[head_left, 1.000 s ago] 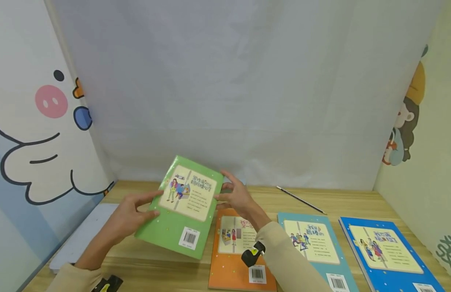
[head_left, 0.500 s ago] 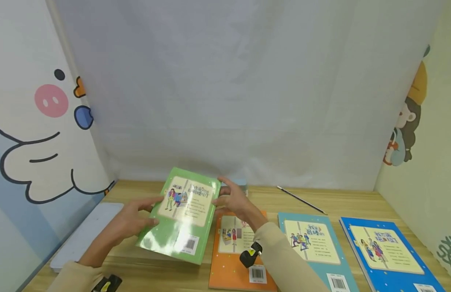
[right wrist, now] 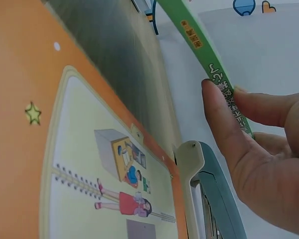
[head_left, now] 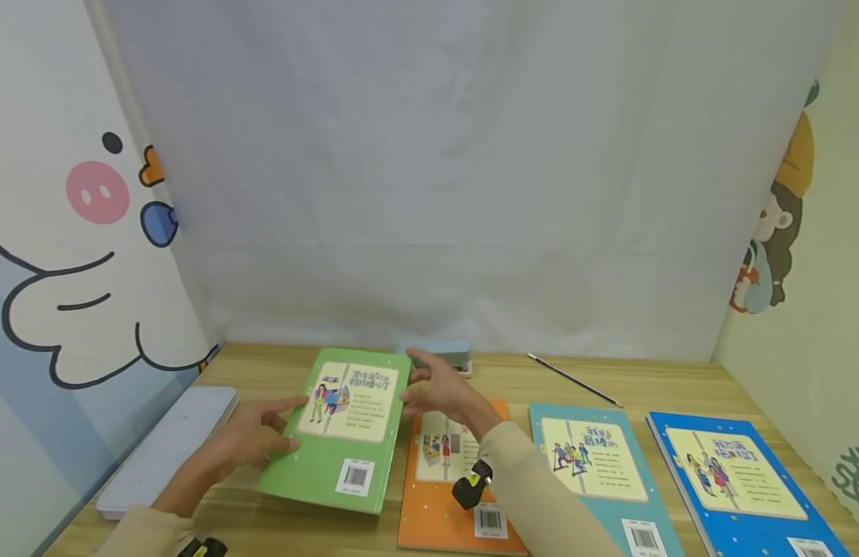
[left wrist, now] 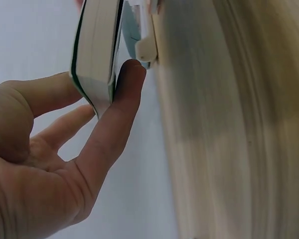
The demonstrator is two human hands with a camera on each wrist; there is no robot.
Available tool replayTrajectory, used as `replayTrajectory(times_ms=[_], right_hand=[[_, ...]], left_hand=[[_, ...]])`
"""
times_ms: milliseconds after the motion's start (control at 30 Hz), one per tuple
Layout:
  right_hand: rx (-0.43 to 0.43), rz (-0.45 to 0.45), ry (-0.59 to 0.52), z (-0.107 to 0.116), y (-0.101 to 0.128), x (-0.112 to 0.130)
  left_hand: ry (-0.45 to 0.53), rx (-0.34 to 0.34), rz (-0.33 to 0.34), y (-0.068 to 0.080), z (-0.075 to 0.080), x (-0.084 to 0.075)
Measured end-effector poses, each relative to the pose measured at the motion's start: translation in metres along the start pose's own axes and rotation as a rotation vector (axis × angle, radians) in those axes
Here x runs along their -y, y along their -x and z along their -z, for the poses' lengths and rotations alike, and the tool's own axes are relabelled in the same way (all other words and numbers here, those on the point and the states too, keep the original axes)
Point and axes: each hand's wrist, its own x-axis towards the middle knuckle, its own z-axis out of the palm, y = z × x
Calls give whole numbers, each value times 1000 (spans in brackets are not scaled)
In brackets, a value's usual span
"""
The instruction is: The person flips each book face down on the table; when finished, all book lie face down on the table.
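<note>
A green book (head_left: 342,425) lies almost flat, back cover up, at the left end of a row of books on the wooden table (head_left: 680,383). My left hand (head_left: 262,437) holds its left edge. In the left wrist view the page edge of the green book (left wrist: 94,55) sits pinched between the thumb and fingers of the left hand (left wrist: 102,99). My right hand (head_left: 436,391) holds the right edge. The right wrist view has its thumb (right wrist: 224,124) pressed on the green spine (right wrist: 209,64), with the fingers behind it.
An orange book (head_left: 436,495), a teal book (head_left: 589,464) and a blue book (head_left: 735,480) lie in a row to the right. A pale blue stapler (head_left: 439,352) and a thin pen (head_left: 571,379) lie at the back. A white case (head_left: 165,449) sits far left.
The green book has come down from a raised, tilted hold to nearly flat on the table left of the orange book. Both hands came down with it.
</note>
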Motion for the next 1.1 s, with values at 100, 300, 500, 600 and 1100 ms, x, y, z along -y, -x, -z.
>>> replayTrajectory(times_ms=[100, 300, 500, 600, 1100], right_hand=[[-1, -5, 15, -3, -1, -4], [-33, -24, 62, -13, -7, -12], [-34, -48, 81, -22, -9, -14], [-28, -56, 84, -25, -10, -15], [-49, -105, 127, -37, -19, -27]], left_hand=[[-20, -10, -6, 0, -2, 6], [-33, -23, 31, 0, -4, 14], [-94, -11, 81, -2, -5, 19], [-114, 21, 82, -1, -4, 23], [-193, 33, -5, -1, -1, 28]])
